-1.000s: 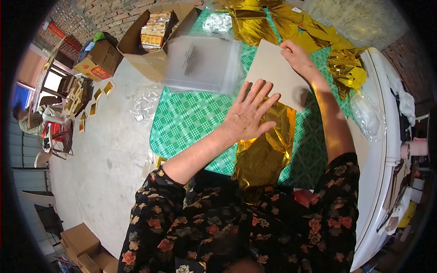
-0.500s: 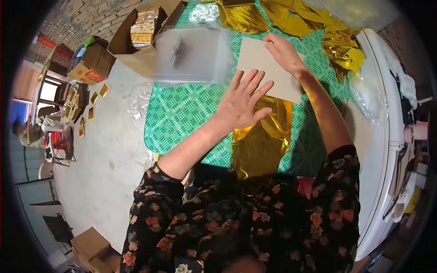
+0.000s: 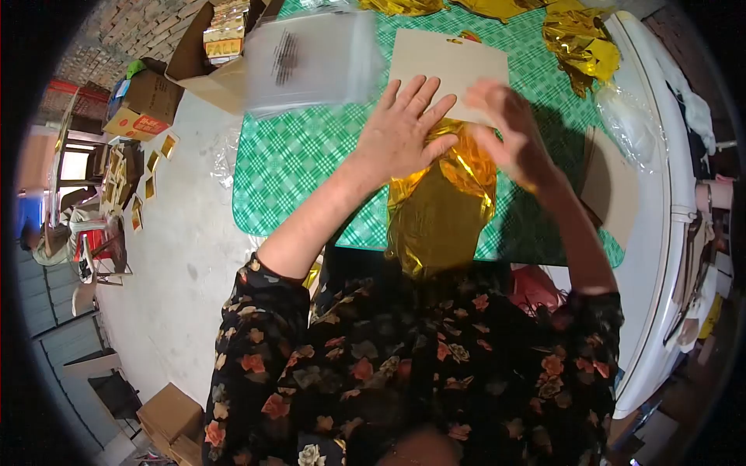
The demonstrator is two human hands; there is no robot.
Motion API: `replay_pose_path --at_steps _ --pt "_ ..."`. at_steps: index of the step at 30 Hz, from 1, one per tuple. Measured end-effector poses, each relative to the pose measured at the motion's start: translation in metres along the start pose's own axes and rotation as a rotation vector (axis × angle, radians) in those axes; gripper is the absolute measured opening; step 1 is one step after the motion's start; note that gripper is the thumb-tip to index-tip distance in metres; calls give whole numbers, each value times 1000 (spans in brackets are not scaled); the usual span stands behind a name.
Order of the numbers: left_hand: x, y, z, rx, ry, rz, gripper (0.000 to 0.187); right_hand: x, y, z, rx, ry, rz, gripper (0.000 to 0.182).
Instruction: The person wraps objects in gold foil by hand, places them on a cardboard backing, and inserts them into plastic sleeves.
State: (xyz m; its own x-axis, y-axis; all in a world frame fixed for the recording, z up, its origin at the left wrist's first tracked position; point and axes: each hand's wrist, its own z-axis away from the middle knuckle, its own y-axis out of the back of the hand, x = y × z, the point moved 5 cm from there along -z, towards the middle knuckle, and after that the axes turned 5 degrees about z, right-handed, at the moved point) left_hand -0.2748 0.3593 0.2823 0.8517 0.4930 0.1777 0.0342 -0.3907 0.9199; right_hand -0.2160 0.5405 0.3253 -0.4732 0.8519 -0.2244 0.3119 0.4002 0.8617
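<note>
Now lower; right hand (image 3: pixel 514 132) over card (image 3: pixel 431 62)

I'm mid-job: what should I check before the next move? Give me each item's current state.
1. Left hand open, not gripping: ok, fingers spread over the card's lower part.
2. Right hand touching the gold foil: cannot tell; it is blurred, thumb and fingers apart.
3. Foil smooth: not ok, creased near the hands.
4. Full foil and card overlap visible: not ok, hands cover part of it.
5. Clear plastic sleeves away from both hands: ok, off to the left.
</note>
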Motion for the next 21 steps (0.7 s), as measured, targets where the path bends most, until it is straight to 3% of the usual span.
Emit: replay_pose_path --at_steps 3,7,13,21 --pt "-1 -1 1 4 -1 -7 68 -64 24 53 -239 -78 -129 71" --pt "-2 -3 2 6 -7 -19 67 -117 30 90 -444 41 1 71" --pt "-6 -8 0 -55 14 -13 66 -127 2 104 -271 96 241 75" --pt "-14 -9 -4 -227 40 77 63 -132 -2 103 -240 79 52 63"
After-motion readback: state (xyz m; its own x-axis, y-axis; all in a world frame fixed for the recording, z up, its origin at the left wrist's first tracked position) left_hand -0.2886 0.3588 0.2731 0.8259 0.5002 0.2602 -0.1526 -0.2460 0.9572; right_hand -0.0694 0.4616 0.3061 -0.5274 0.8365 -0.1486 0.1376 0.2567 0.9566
